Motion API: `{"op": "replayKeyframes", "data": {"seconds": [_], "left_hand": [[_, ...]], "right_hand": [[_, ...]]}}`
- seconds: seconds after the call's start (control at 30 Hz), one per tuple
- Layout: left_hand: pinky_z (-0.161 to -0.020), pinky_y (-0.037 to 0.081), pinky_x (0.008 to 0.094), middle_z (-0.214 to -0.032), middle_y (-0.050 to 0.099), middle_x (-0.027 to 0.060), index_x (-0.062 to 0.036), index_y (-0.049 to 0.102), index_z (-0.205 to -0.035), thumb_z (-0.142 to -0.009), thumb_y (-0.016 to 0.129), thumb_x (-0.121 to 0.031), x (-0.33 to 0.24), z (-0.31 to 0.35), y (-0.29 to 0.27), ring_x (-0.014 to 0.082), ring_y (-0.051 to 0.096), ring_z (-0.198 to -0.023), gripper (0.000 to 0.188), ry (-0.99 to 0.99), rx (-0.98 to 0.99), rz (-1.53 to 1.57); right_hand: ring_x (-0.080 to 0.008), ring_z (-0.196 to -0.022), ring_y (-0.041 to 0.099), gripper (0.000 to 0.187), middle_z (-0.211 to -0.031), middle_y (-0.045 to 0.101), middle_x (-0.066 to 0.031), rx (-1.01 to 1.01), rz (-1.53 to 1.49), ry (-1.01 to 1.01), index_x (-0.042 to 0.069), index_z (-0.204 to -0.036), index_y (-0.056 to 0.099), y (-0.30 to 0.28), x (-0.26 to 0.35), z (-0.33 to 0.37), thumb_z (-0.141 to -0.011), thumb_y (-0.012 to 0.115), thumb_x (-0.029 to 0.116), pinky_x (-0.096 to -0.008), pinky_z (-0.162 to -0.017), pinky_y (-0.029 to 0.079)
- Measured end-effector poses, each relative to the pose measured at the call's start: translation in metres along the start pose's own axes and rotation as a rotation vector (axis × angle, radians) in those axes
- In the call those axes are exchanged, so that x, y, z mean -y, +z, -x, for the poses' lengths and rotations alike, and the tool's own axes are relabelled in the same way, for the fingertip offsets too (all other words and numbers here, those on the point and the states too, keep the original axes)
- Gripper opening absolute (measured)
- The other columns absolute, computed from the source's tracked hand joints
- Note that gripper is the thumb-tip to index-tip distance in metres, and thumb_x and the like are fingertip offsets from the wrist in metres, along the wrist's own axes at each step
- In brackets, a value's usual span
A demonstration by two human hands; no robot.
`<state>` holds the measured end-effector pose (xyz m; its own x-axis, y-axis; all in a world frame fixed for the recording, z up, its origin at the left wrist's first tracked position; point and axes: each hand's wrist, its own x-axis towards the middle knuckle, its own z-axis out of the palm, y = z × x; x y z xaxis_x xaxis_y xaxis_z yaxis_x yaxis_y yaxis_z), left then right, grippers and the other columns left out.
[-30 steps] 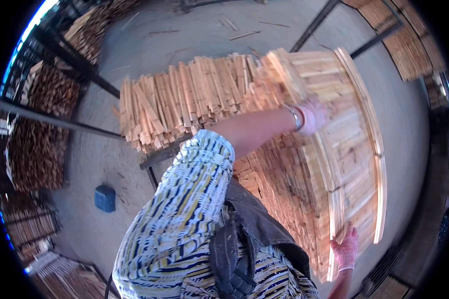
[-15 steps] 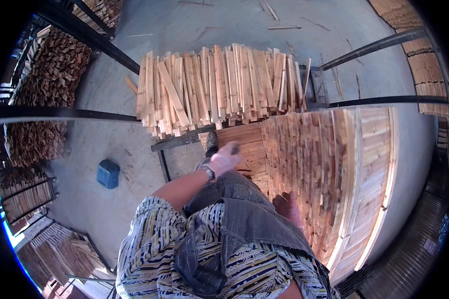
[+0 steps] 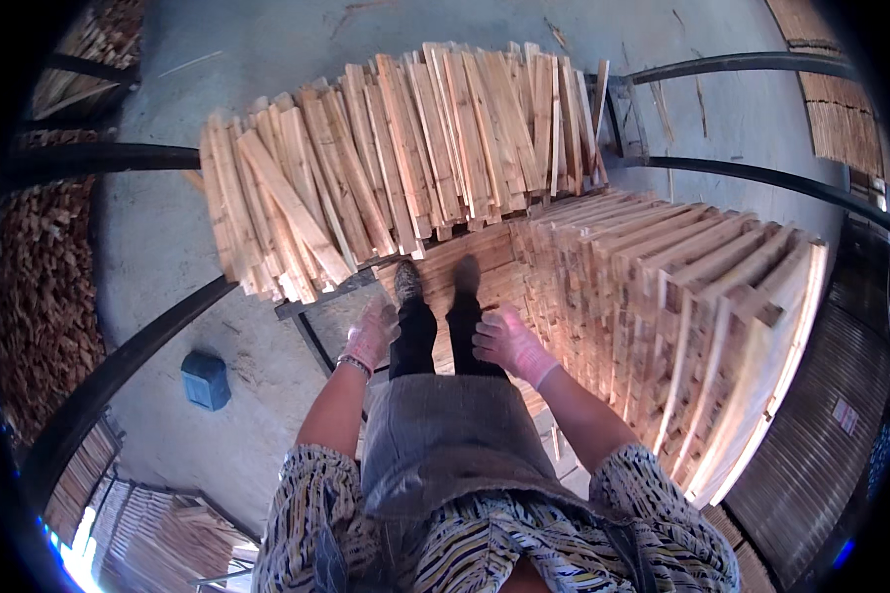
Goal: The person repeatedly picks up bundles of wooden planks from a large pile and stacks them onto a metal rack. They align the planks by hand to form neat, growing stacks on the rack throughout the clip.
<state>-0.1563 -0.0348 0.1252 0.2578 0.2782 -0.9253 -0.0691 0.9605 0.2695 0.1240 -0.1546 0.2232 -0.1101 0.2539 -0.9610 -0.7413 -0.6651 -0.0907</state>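
Observation:
My left hand [image 3: 371, 336], in a pale pink glove, hangs in front of my left leg with its fingers loosely apart. It holds nothing that I can see. Across from it, my right hand [image 3: 509, 343] is gloved too, its fingers slightly bent and spread, with no object in them. This hand is nearest the tall stack of wooden slats [image 3: 653, 287] on my right. Ahead of both hands, beyond my boots, lies a wide row of loose wooden slats [image 3: 415, 138], resting on a dark metal frame. One slat [image 3: 292, 203] lies slantwise over the others.
My boots [image 3: 407, 282] stand on a wooden surface [image 3: 485, 247] between the row and the stack. Dark metal bars [image 3: 119, 351] cross at left, others at right. A blue plastic container [image 3: 206, 381] sits on the concrete floor. More stacked wood [image 3: 44, 287] lines the left side.
My left hand has drawn back leftward from across my body. My right hand has come up from beside the stack to the front. The view has turned, and both boots now show.

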Motion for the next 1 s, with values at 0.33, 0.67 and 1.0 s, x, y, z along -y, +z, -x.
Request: {"op": "replayKeyframes", "data": {"seconds": [0.33,0.67,1.0], "left_hand": [[-0.105,0.039,0.0533,-0.124,0.057,0.0175,-0.0019,0.043,-0.138,-0.094,0.049,-0.069,0.011,-0.237,-0.004,0.0322,0.053,-0.119,0.080,-0.067,-0.335,0.491],[-0.113,0.041,0.0390,-0.146,0.045,0.0184,-0.0012,0.024,-0.149,-0.078,0.086,-0.028,0.047,-0.295,0.005,0.0274,0.049,-0.132,0.098,0.489,-0.460,-0.735],[-0.115,0.038,0.0426,-0.150,0.040,0.0187,-0.0006,0.020,-0.155,-0.073,0.089,-0.038,0.054,-0.292,0.013,0.0266,0.042,-0.137,0.114,0.849,-0.661,-1.019]], "right_hand": [[-0.0460,-0.150,0.017,0.135,-0.165,0.004,-0.0253,-0.008,-0.215,-0.025,0.005,-0.159,-0.006,0.010,0.080,-0.321,-0.074,0.069,0.078,-0.0622,-0.119,0.021],[-0.0347,-0.145,0.033,0.102,-0.157,0.040,-0.0094,-0.341,-0.439,-0.112,0.017,-0.155,0.032,0.029,0.096,-0.411,-0.077,0.072,0.070,-0.0524,-0.122,0.022],[-0.0255,-0.142,0.037,0.091,-0.157,0.036,-0.0107,-0.357,-0.298,-0.097,0.011,-0.159,0.024,0.052,0.072,-0.416,-0.093,0.050,0.068,-0.0389,-0.117,0.029]]}}
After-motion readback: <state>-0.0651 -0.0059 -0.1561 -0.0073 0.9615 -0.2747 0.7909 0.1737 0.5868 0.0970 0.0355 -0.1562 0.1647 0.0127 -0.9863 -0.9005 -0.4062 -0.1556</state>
